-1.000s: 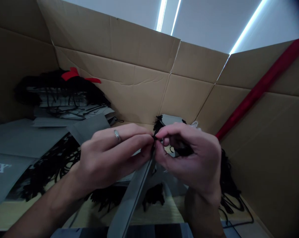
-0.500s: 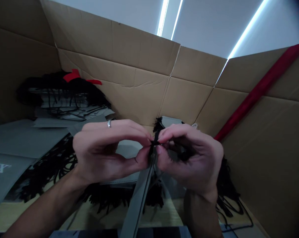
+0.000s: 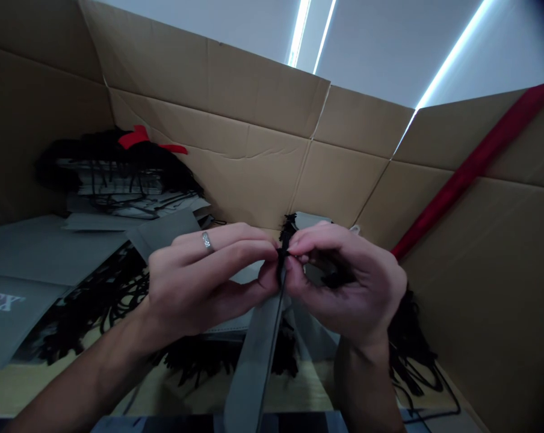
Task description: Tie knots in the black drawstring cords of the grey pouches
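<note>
Both hands meet in front of me over a grey folded paper bag (image 3: pixel 254 361) held edge-on, its top edge between my fingertips. My left hand (image 3: pixel 204 279), a ring on one finger, pinches the bag's top and a black cord (image 3: pixel 284 243) with thumb and fingers. My right hand (image 3: pixel 344 282) pinches the same cord from the other side, and more black cord is bunched in its palm. A frayed cord end sticks up just above the fingertips.
Tall cardboard walls (image 3: pixel 236 132) enclose the space, with a red strip (image 3: pixel 470 168) running diagonally on the right wall. Flat grey bags (image 3: pixel 37 264) lie at left, a stack with black cords and a red tag (image 3: pixel 132 137) behind them. Loose black cords (image 3: pixel 416 355) lie at right.
The fingertips of both hands have closed tighter on the cord at the bag's top; the hands shifted slightly, and the bag's edge now stands a little more upright.
</note>
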### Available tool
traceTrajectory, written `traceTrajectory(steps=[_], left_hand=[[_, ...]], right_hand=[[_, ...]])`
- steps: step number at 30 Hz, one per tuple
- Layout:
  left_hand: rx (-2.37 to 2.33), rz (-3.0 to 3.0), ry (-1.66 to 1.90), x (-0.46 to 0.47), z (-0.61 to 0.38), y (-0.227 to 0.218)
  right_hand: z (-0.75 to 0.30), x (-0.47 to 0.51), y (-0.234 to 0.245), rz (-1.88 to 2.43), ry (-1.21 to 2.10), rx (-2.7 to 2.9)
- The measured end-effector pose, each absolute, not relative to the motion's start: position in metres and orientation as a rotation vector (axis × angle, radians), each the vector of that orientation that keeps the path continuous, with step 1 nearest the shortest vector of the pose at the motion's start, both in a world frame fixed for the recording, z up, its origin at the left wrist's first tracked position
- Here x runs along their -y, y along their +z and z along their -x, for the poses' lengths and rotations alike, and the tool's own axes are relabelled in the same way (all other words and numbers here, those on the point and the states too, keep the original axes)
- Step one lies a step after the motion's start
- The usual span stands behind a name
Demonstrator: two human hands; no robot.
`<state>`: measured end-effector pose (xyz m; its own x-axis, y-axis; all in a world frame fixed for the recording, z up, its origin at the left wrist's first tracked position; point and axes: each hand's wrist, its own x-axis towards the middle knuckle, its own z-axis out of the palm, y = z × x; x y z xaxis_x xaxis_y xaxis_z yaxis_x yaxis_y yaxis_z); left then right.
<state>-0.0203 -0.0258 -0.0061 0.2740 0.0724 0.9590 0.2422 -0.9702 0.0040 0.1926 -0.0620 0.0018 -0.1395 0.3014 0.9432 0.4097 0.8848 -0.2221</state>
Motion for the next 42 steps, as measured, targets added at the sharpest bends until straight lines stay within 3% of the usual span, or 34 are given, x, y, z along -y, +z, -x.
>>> traceTrajectory(steps=[7, 20, 36, 42], left_hand=[[0.154, 2.389, -2.136, 0.021, 0.011, -0.003], [-0.103, 2.873, -2.265, 0.005, 0.014, 0.002], [0.651, 2.961, -1.545, 0.069, 0.027, -0.003], [0.651, 2.805, -1.499, 0.072, 0.026, -0.007]], right_hand=[[-0.187, 0.058, 0.005, 0.453, -0.084, 1.696], [-0.188, 0.062, 0.006, 0.493, -0.016, 1.684], [-0.181, 0.082, 0.005, 0.571, -0.31, 1.621], [-0.178, 0.095, 0.008, 0.616, -0.423, 1.618]])
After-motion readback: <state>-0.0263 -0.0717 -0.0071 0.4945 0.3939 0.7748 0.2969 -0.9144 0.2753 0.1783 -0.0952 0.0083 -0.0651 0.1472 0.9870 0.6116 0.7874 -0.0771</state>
